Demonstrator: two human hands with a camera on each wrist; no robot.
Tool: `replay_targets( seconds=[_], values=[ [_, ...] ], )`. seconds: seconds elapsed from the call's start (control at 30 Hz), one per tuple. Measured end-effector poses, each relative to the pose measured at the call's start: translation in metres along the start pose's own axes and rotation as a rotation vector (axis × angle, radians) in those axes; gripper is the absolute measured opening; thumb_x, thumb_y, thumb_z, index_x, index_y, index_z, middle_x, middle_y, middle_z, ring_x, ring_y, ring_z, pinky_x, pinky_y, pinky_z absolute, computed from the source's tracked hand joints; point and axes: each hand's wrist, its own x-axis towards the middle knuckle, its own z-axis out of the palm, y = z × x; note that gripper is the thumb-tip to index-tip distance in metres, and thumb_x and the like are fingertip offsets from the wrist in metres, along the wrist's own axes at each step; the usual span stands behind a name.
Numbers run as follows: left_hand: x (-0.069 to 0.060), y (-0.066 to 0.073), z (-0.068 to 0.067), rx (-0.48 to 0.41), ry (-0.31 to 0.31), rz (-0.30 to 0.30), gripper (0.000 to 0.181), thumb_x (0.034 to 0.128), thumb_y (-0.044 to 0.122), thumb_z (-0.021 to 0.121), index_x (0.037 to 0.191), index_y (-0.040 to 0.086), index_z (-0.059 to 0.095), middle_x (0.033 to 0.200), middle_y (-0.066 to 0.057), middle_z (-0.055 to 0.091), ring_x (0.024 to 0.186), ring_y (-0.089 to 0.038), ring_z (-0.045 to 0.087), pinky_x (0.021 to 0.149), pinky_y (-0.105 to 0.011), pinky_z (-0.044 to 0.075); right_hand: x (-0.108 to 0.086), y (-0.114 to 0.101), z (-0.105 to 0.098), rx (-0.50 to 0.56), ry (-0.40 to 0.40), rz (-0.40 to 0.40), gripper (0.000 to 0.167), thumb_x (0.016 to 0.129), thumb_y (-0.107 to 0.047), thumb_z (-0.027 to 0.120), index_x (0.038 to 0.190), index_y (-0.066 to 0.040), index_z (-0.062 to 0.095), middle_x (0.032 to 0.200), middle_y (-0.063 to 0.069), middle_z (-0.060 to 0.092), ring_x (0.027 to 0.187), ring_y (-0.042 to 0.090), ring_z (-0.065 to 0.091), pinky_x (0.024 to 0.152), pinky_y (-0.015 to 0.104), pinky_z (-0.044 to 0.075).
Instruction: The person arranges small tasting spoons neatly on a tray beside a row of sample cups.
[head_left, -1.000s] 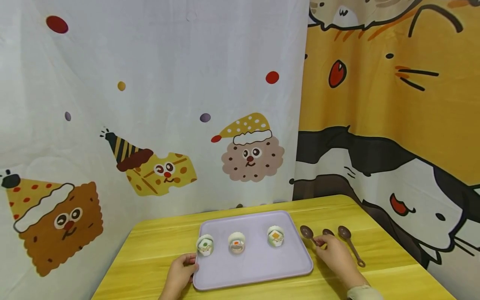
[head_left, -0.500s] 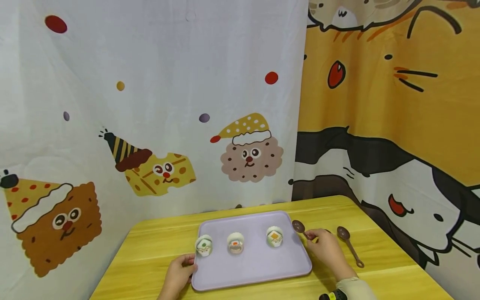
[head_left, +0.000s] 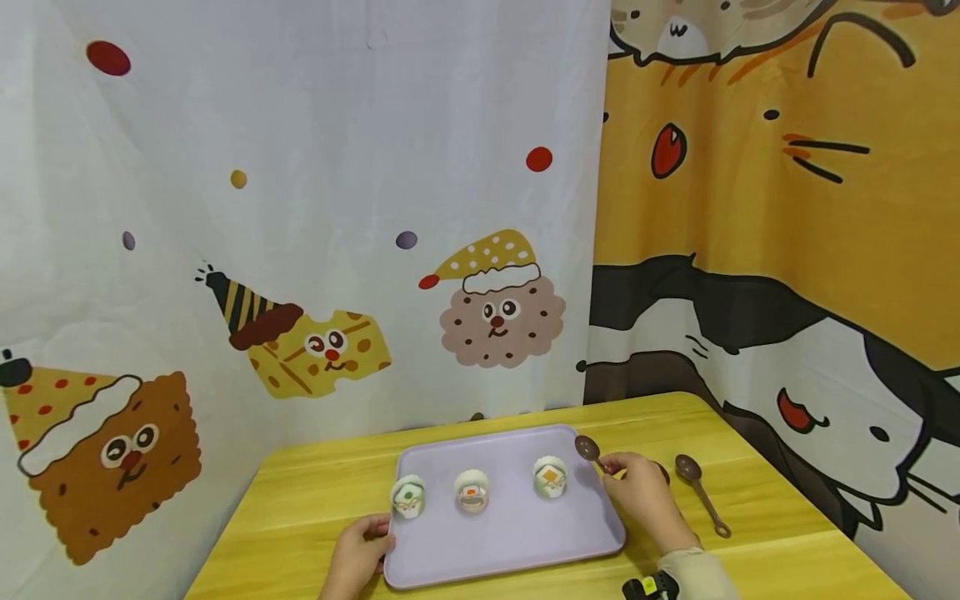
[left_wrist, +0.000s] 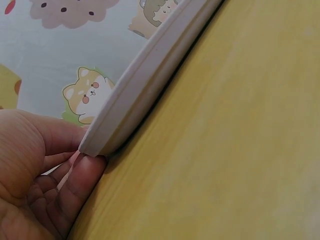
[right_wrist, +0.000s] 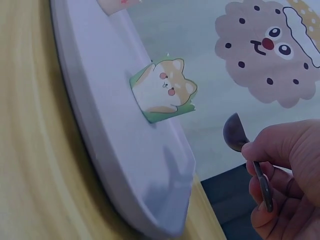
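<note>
Here we have both hands busy at the yellow table (head_left: 300,492)! On our left side, the left hand (head_left: 356,552) has the purple tray (head_left: 510,533) in a pinch, thumb and finger drawn together on the rim by the near left corner; the left wrist view shows that grip up close.

Over on the right, the right hand (head_left: 647,496) holds a brown spoon (head_left: 587,448), thumb and fingers closed on its handle. And look where that spoon is: up in the air, its bowl showing over the tray's far right corner in the head view, and from the right wrist we see it well apart from the nearest cup.

On the tray we count three upright cups: the left cup (head_left: 408,497) just beside the left rim, the middle cup (head_left: 472,492) near it, and the right cup (head_left: 551,477) off towards the spoon, a cartoon animal on its front.

To the right of the tray we spot a second spoon (head_left: 663,472), mostly hidden behind the right hand, and a third spoon (head_left: 701,492) lying in full view on the tabletop. Behind it all, we have a cartoon-printed curtain (head_left: 450,125)!
</note>
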Motion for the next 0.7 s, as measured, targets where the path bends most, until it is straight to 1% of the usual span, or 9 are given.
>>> replay_targets(
  seconds=[0.1,0.23,0.47,0.6,0.7],
  values=[
    [-0.001,0.000,0.000,-0.008,0.009,0.002,0.034,0.0858,-0.003,0.070,0.119,-0.010,0.066,0.100,-0.013,0.067,0.079,-0.019,0.063,0.059,-0.037,0.056,0.001,-0.002,0.001,0.006,0.000,-0.012,0.023,0.084,-0.007,0.075,0.107,-0.005,0.077,0.091,0.003,0.069,0.064,0.014,0.053,0.054,0.027,0.046],
    [-0.001,0.001,0.002,-0.023,0.008,0.013,0.035,0.0860,-0.002,0.070,0.120,-0.010,0.066,0.101,-0.013,0.067,0.079,-0.019,0.063,0.059,-0.037,0.056,0.002,-0.005,0.001,0.012,0.012,-0.026,0.025,0.084,-0.007,0.074,0.108,-0.004,0.076,0.092,0.004,0.070,0.063,0.013,0.053,0.053,0.027,0.045],
    [0.000,0.001,0.003,-0.056,-0.001,0.039,0.035,0.0855,-0.003,0.069,0.120,-0.012,0.065,0.100,-0.013,0.067,0.078,-0.019,0.064,0.058,-0.037,0.057,0.003,-0.010,0.005,0.016,0.028,-0.055,0.020,0.084,-0.005,0.076,0.104,-0.004,0.077,0.088,0.002,0.069,0.068,0.013,0.055,0.058,0.027,0.047],
    [-0.001,-0.001,0.002,-0.062,-0.006,0.042,0.035,0.0858,-0.003,0.069,0.119,-0.012,0.065,0.100,-0.012,0.066,0.078,-0.019,0.064,0.057,-0.036,0.057,0.002,-0.013,0.008,0.020,0.034,-0.050,0.021,0.083,-0.004,0.075,0.104,-0.003,0.077,0.087,0.003,0.069,0.068,0.014,0.055,0.057,0.027,0.047],
    [-0.001,-0.002,-0.001,-0.046,-0.002,0.045,0.035,0.0860,-0.002,0.069,0.119,-0.012,0.065,0.100,-0.012,0.066,0.079,-0.018,0.063,0.057,-0.036,0.056,0.001,-0.016,0.012,0.031,0.032,-0.039,0.023,0.083,-0.003,0.075,0.105,-0.003,0.076,0.088,0.004,0.069,0.069,0.015,0.054,0.057,0.027,0.047]
  ],
)
